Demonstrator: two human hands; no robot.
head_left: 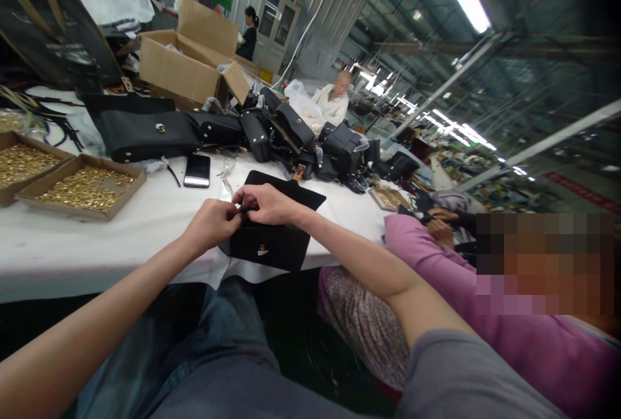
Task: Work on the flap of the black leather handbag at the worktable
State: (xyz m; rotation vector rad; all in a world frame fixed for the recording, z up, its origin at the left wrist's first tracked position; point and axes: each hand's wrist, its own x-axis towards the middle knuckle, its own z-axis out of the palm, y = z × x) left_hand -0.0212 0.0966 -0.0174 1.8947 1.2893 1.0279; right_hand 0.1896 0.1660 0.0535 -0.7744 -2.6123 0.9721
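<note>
- Bench [72,244], draped in white cloth, stretches across in front of you and carries everything here.
- Heap of black bags [291,138] sits at the far side, with an open cardboard box [189,63] behind it.
- Two shallow trays of gold hardware [82,189] lie well off to your left.
- Person in a pink sleeve [436,257] sits just beside you on your right, their hands apart from yours.
- Black leather flap [274,238] lies at the near edge of the bench, its lower part hanging over, a small gold fitting on its face.
- Phone [196,170] rests face up just beyond the flap.
- Your left hand [211,225] has its fingers curled closed, pinching the flap's left edge.
- Your right hand [266,204] is touching your left, fingers closed on the same spot; what sits between them is too small to tell.
</note>
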